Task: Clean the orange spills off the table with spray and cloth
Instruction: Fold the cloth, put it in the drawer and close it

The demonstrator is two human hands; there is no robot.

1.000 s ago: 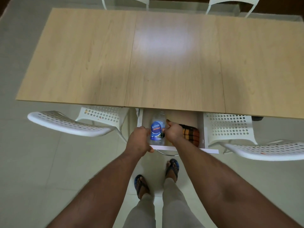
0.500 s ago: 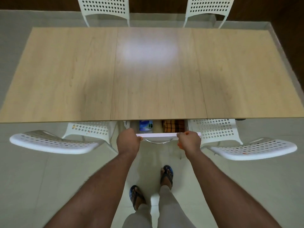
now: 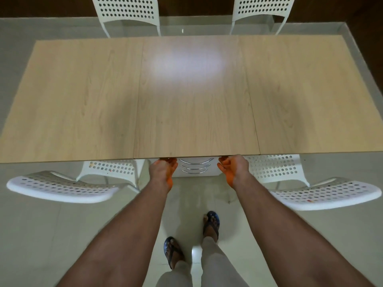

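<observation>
both hands (image 3: 163,171) (image 3: 234,168) at table (image 3: 192,104) front edge, fingers loosely curled, pinching nothing.

One table (image 3: 190,96), four white chairs (image 3: 126,11), three drawer handles (image 3: 195,167), two hands (image 3: 163,172).

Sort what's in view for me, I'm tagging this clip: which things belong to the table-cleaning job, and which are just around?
Job:
- light wooden table
- white drawer unit with chrome handles under its near edge
- left hand, right hand, both orange-stained

Just around:
- four white perforated plastic chairs, e.g.
- dark sandals
</observation>
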